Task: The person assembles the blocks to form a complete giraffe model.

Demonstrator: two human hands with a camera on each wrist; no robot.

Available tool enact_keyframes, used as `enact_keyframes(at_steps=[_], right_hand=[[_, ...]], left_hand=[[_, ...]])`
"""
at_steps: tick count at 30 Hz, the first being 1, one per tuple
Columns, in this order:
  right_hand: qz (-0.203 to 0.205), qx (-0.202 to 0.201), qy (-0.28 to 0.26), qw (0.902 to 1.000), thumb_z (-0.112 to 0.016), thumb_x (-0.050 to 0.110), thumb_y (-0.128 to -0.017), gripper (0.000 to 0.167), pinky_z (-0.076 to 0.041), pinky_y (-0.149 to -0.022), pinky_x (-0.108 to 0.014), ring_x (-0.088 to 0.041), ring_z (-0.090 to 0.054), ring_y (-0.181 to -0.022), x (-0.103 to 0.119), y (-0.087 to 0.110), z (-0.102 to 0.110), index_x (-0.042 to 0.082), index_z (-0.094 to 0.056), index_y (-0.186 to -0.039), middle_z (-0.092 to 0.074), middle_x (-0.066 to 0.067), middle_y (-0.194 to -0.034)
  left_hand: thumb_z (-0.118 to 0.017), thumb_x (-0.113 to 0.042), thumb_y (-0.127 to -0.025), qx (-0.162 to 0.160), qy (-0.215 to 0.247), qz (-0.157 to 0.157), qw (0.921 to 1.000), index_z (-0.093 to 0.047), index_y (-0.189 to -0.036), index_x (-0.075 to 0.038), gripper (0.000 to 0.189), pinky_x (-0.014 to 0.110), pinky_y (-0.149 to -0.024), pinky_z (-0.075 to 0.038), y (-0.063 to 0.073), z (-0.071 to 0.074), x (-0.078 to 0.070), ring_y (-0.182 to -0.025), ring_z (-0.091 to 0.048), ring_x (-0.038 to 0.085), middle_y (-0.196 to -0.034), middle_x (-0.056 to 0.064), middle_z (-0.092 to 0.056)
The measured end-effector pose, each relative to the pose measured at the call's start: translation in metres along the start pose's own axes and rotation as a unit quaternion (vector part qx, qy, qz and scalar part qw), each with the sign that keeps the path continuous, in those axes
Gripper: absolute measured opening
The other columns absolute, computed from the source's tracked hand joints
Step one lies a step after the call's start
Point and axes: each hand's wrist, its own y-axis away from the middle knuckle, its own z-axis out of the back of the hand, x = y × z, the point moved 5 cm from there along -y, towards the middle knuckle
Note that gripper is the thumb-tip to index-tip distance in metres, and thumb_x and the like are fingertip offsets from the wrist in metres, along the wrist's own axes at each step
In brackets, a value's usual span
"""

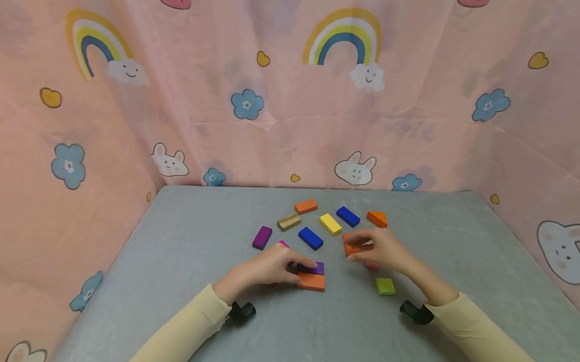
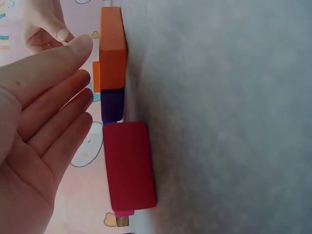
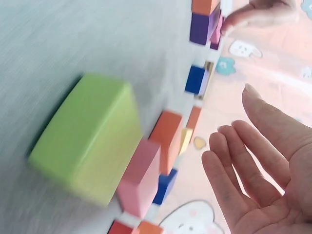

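My left hand hovers low over a purple block and an orange block lying side by side. In the left wrist view its fingers are loosely extended and hold nothing. A red block lies below that hand, mostly hidden in the head view. Farther right, my right hand is above another orange block, which it partly covers. Thumb and fingers are spread apart with no block between them in the right wrist view. A pink block and a green block lie beneath that hand and wrist.
Beyond the hands lie two blue blocks, a yellow block, a wood-coloured piece, a dark purple block, an orange block and an orange triangular block. Pink patterned cloth surrounds the grey table.
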Motion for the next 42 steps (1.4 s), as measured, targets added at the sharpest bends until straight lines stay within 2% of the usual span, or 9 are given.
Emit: enact_keyframes(at_steps=[7, 13, 19, 26, 34, 42], right_hand=[[-0.012, -0.023, 0.032, 0.9992, -0.078, 0.015, -0.077, 0.037, -0.056, -0.08, -0.042, -0.026, -0.065, -0.093, -0.015, 0.014, 0.014, 0.001, -0.068, -0.11, -0.07, -0.012, -0.104], [-0.031, -0.021, 0.036, 0.9987, -0.074, 0.004, -0.079, 0.034, -0.055, -0.081, -0.042, -0.028, -0.065, -0.095, -0.029, 0.028, 0.022, 0.002, -0.067, -0.112, -0.069, -0.013, -0.106], [-0.047, -0.025, 0.035, 0.9979, -0.076, 0.005, -0.077, 0.036, -0.056, -0.08, -0.042, -0.03, -0.065, -0.097, -0.04, 0.036, 0.025, 0.004, -0.067, -0.113, -0.069, -0.013, -0.108], [-0.071, -0.029, 0.054, 0.9956, -0.078, 0.004, -0.075, 0.041, -0.055, -0.081, -0.042, -0.032, -0.063, -0.103, -0.048, 0.037, 0.02, 0.006, -0.067, -0.115, -0.068, -0.013, -0.111], [-0.075, -0.029, 0.059, 0.995, -0.077, -0.001, -0.074, 0.044, -0.055, -0.081, -0.042, -0.034, -0.062, -0.104, -0.047, 0.035, 0.017, 0.002, -0.066, -0.116, -0.066, -0.016, -0.114], [-0.071, -0.015, 0.082, 0.994, -0.078, 0.003, -0.074, 0.042, -0.054, -0.083, -0.046, -0.033, -0.063, -0.103, -0.046, 0.033, 0.017, 0.004, -0.067, -0.115, -0.068, -0.014, -0.112]], left_hand=[[-0.076, -0.028, -0.081, 0.007, 0.012, 0.012, 0.9998, -0.068, -0.119, -0.022, 0.04, 0.015, -0.084, -0.048, -0.002, -0.002, 0.003, -0.099, -0.06, -0.003, -0.115, -0.01, -0.068], [-0.075, -0.029, -0.081, 0.01, 0.01, 0.018, 0.9997, -0.068, -0.12, -0.022, 0.04, 0.015, -0.084, -0.048, -0.002, -0.003, 0.003, -0.099, -0.059, -0.004, -0.116, -0.01, -0.068], [-0.075, -0.03, -0.081, 0.01, 0.011, 0.023, 0.9996, -0.068, -0.12, -0.023, 0.04, 0.017, -0.084, -0.049, -0.001, -0.003, 0.003, -0.1, -0.06, -0.002, -0.116, -0.01, -0.068], [-0.075, -0.03, -0.081, 0.011, 0.014, 0.025, 0.9995, -0.068, -0.119, -0.024, 0.04, 0.018, -0.082, -0.05, -0.001, -0.004, 0.005, -0.097, -0.06, -0.001, -0.116, -0.011, -0.067], [-0.075, -0.029, -0.081, 0.014, 0.02, 0.029, 0.9993, -0.068, -0.12, -0.024, 0.04, 0.018, -0.085, -0.049, -0.001, -0.004, 0.004, -0.1, -0.06, -0.001, -0.117, -0.011, -0.067], [-0.076, -0.029, -0.081, 0.013, 0.017, 0.031, 0.9993, -0.068, -0.119, -0.024, 0.039, 0.019, -0.086, -0.049, -0.001, -0.004, 0.004, -0.1, -0.06, -0.002, -0.116, -0.011, -0.067]])
